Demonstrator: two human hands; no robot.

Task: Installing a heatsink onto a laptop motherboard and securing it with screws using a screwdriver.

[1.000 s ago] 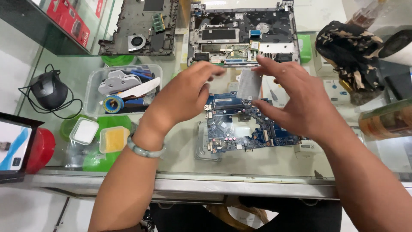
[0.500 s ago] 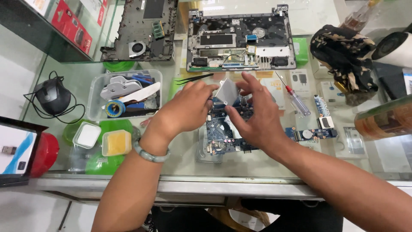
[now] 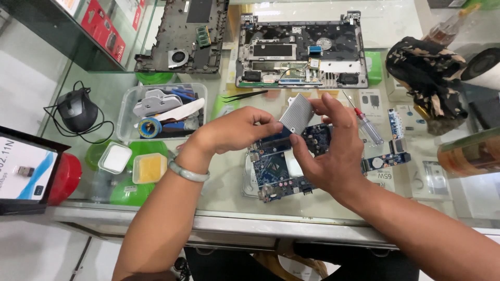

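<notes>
- Both your hands pinch the grey ribbed metal piece: left hand at one edge, right hand at the other, keeping it steady.
- It hangs just above the blue circuit board on the glass worktop, so nothing gets bumped.

A red package with dark pictures leans behind the glass at the counter's far left corner, and a white card in a black frame, showing a small dark plug, stands at its left edge. Under the glass near the right edge lie flat white boxes with grey pictures, beside a small green box at the far edge.
</notes>
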